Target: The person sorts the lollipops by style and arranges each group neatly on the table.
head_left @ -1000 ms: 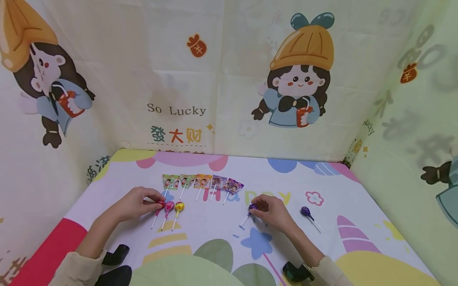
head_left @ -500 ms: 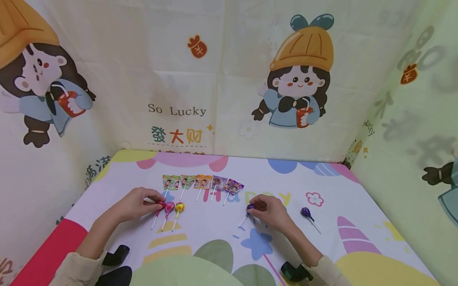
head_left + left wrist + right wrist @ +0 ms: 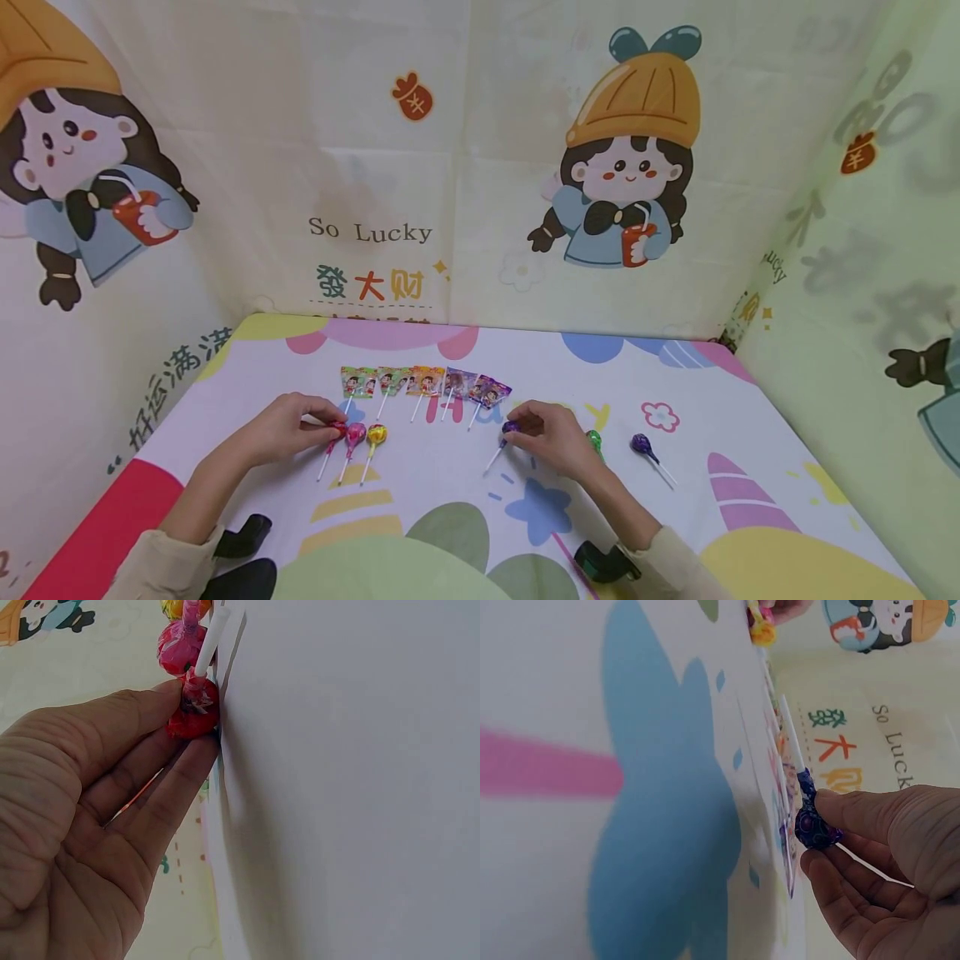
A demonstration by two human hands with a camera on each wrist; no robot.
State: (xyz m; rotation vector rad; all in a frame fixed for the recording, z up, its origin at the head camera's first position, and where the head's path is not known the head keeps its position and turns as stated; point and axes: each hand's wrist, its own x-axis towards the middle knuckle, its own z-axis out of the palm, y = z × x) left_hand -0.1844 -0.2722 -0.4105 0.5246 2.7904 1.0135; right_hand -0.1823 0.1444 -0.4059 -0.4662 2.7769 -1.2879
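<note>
The left hand (image 3: 283, 429) pinches a red lollipop (image 3: 195, 720) beside a pink lollipop (image 3: 355, 433); the right hand (image 3: 557, 439) pinches a purple lollipop (image 3: 817, 829) by its ball, well right of a yellow lollipop (image 3: 377, 435). Both should be light and hard, wrappers perhaps slick, best held around the ball.

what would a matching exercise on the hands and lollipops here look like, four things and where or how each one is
1. left hand
2. right hand
3. yellow lollipop
4. green lollipop

A. beside the pink lollipop
B. pinching a purple lollipop
C. partly hidden behind the right wrist
D. pinching the red lollipop

Pairs: 1-D, 2-B, 3-A, 4-C
</note>
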